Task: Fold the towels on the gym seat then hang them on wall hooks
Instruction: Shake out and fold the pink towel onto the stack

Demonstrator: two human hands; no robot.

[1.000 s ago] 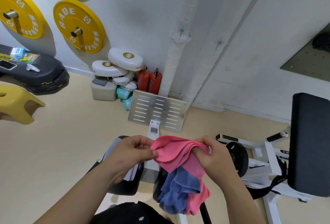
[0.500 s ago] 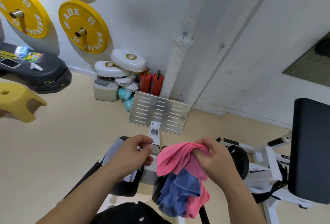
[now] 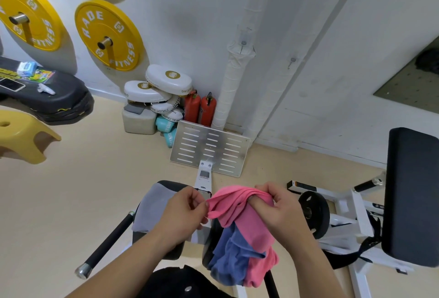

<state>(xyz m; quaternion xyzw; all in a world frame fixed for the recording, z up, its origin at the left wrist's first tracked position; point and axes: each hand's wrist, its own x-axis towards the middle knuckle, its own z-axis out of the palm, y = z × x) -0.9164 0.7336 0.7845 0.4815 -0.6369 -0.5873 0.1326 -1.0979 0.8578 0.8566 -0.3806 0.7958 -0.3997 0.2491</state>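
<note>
A pink towel (image 3: 240, 205) is bunched up in the air above the gym machine's seat pads. My right hand (image 3: 275, 207) grips its upper bunched part. My left hand (image 3: 187, 212) pinches the towel's left edge between thumb and fingers. A blue towel (image 3: 234, 255) lies crumpled under the pink one, draped over the right black pad. A grey towel (image 3: 152, 207) lies over the left black seat pad (image 3: 175, 250), partly hidden by my left hand. Two small wall hooks (image 3: 292, 60) stick out of the white wall above.
A slotted metal footplate (image 3: 210, 148) stands ahead on the beige floor. A tall black backrest pad (image 3: 413, 193) and a black weight plate (image 3: 313, 212) are at the right. Yellow weight plates (image 3: 107, 34) hang on the wall; a yellow stool (image 3: 21, 136) is at the left.
My left hand let go of the pink towel, drew back a little, then came right again and pinched the towel's left edge. The right hand kept its grip.
</note>
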